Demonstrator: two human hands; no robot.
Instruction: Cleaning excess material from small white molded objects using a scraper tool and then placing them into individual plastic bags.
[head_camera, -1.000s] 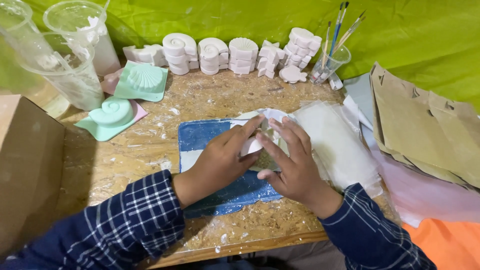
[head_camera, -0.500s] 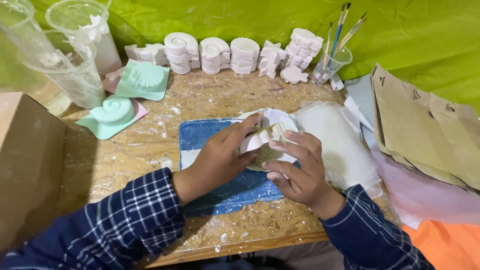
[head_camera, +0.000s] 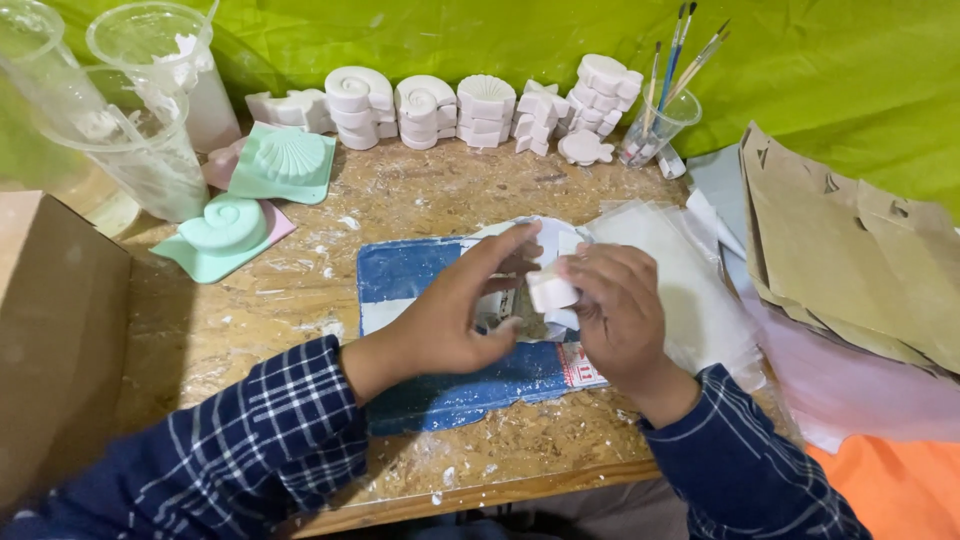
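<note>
At upper left, clear cups (head_camera: 150, 120) hold white residue. Mid-frame, our left hand (head_camera: 450, 320) has slid off the cast, fingers now loose on the white mould (head_camera: 545, 240); our right hand (head_camera: 615, 310) pinches the small white cast (head_camera: 552, 291), newly lifted clear. At upper right, a cup (head_camera: 655, 125) holds brushes.

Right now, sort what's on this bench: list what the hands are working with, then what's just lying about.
In hand:
left hand
right hand
small white plaster piece
blue cloth

Lying about:
row of white plaster casts
green shell moulds
cup of paintbrushes
plastic cups
brown paper
</note>
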